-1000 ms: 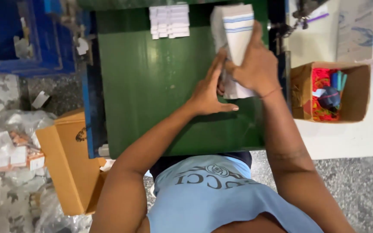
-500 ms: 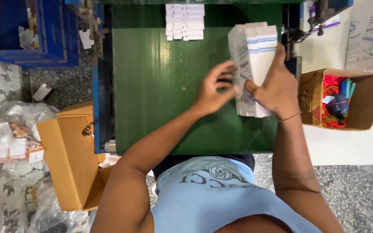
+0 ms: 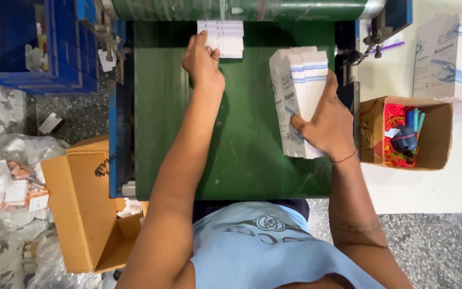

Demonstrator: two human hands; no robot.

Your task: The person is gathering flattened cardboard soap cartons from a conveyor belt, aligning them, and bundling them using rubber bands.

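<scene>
My right hand (image 3: 324,126) rests on a stack of flat white cartons with blue stripes (image 3: 298,85), pressing it against the green conveyor belt (image 3: 247,150) near the belt's right side. My left hand (image 3: 202,59) has reached to the far end of the belt, its fingers curled on the left edge of a small row of white flat cartons (image 3: 225,36) lying just below the roller (image 3: 241,8).
An open brown box (image 3: 434,155) with red bands and a dark roll sits on the white table at right, beside more striped cartons (image 3: 453,59). Blue crates (image 3: 38,43) stand far left. An open cardboard box (image 3: 81,208) and plastic bags lie on the floor.
My left hand left the stack and stretched up the belt to the small cartons near the roller. My right hand stayed on the striped stack.
</scene>
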